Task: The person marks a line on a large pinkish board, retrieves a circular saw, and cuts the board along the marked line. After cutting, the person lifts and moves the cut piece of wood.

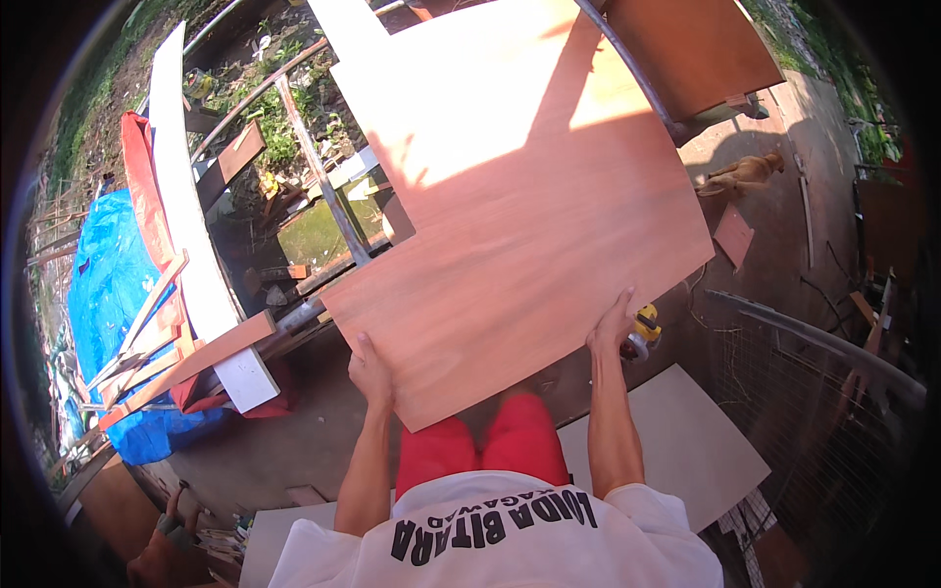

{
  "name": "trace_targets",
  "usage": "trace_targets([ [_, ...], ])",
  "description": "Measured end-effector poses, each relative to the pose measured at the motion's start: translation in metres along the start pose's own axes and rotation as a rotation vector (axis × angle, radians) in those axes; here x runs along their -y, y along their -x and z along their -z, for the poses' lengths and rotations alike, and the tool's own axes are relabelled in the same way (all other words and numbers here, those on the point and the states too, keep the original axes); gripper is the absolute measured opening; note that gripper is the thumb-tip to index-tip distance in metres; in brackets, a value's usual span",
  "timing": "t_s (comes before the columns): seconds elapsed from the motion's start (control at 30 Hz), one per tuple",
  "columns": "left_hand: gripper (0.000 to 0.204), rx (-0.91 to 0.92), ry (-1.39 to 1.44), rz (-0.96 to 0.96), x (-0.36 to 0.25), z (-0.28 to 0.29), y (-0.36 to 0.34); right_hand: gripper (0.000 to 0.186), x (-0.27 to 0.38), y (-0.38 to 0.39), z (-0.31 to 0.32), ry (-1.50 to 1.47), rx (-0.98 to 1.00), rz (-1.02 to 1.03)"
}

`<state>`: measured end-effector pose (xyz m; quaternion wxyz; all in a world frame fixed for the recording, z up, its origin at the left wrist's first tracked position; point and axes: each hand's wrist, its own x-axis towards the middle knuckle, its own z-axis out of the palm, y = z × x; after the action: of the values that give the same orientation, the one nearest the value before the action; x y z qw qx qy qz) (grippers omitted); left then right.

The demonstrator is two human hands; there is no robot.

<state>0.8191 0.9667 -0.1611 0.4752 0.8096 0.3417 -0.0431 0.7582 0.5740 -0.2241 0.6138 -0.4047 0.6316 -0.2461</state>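
Observation:
A large reddish-brown plywood sheet [529, 235] stretches out in front of me, its near edge close to my thighs. My left hand [371, 377] grips the sheet's near left edge, thumb on top and fingers hidden underneath. At the near right edge my right hand [612, 321] holds it the same way. Just beyond the right hand, lower down, a yellow power tool [644, 328] is partly hidden by the sheet and the hand. Sunlight bleaches the far part of the plywood, while the near part lies in shade.
Metal pipes [319, 162] form a frame at the left and under the sheet. Wood strips [176, 377] lie over a blue tarp [113, 284]. A tan dog [742, 176] is on the ground at the right. Pale panels [676, 441] lie behind my right arm, near wire mesh [774, 392].

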Motion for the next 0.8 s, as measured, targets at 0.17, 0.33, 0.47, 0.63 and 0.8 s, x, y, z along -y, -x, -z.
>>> trace_targets([
  [0.17, 0.066, -0.027, -0.205, 0.007, -0.02, 0.014, -0.046, 0.061, -0.024, -0.003, -0.034, 0.181, 0.086, 0.182],
  [0.33, 0.059, -0.1, -0.398, -0.153, -0.043, -0.005, -0.091, 0.068, 0.004, -0.008, -0.051, 0.469, 0.242, 0.057],
  [0.47, 0.047, -0.204, -0.392, -0.313, -0.02, -0.024, -0.111, 0.07, 0.035, 0.002, -0.06, 0.51, 0.331, -0.032],
  [0.63, 0.043, -0.273, -0.445, -0.378, -0.031, -0.032, -0.127, 0.072, 0.022, -0.007, -0.055, 0.616, 0.365, -0.049],
  [0.8, 0.052, -0.183, -0.369, -0.197, -0.055, -0.023, -0.114, 0.074, 0.035, 0.02, -0.059, 0.441, 0.495, -0.088],
])
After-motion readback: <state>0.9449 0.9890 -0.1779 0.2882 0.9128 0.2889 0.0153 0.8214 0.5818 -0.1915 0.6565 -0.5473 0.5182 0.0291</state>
